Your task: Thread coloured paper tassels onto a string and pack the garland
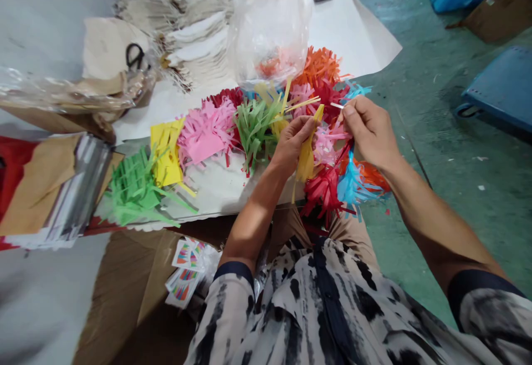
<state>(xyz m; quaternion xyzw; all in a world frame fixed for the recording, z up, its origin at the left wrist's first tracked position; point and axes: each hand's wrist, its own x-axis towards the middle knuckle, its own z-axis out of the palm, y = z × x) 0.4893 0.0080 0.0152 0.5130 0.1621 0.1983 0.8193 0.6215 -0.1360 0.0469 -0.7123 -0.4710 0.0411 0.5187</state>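
Note:
My left hand [294, 142] is closed on a bundle of fringed paper tassels; a yellow tassel [306, 157] hangs from its fingers, with red [322, 190] and blue [351, 183] tassels below. My right hand [368, 128] pinches a thin white stick [337, 106] at its fingertips, just right of the left hand. Both hands are held over piles of cut fringed paper: green [257, 124], pink [206, 132], yellow [166, 152], light green [133, 188], orange [318, 66].
A clear plastic bag [270, 27] stands behind the paper piles. Stacks of pale tassels [195, 27] lie at the back with scissors [135, 55]. Brown envelopes and papers [50, 188] sit at left. Printed labels [187, 271] lie near my lap. Blue crates [499, 88] stand at right.

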